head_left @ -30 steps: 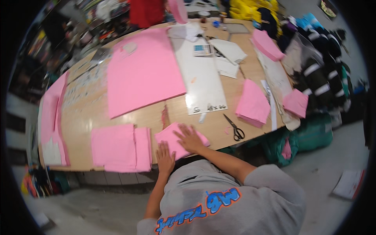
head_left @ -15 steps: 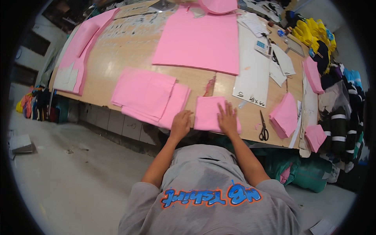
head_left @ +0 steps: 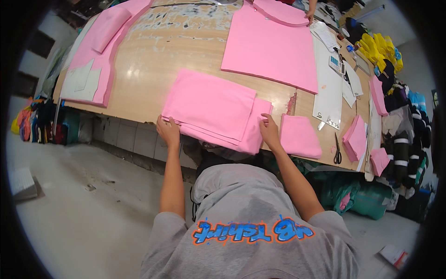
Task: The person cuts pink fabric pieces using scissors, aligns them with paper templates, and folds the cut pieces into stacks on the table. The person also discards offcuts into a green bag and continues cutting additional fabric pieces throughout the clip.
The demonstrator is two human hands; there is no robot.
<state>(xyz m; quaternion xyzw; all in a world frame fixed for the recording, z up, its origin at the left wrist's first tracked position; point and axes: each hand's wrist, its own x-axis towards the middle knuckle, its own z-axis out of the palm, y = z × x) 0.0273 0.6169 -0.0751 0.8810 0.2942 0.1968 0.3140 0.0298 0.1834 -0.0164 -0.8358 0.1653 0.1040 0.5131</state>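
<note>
A folded stack of pink fabric lies at the near edge of the table, its lower folds hanging slightly over. My left hand grips its near left corner, fingers bent around the edge. At the right end of the stack, my right hand holds the edge with curled fingers. A smaller pile of pink fabric pieces rests just right of my right hand, untouched.
A large pink fabric stack lies farther back, where another person's hand touches it. Scissors, white paper patterns and a calculator are on the right. More pink fabric covers the far left.
My hands have left the smaller pile and moved to both ends of the folded stack, taking hold of it. The view has turned left. Another person's hand has appeared at the far stack.
</note>
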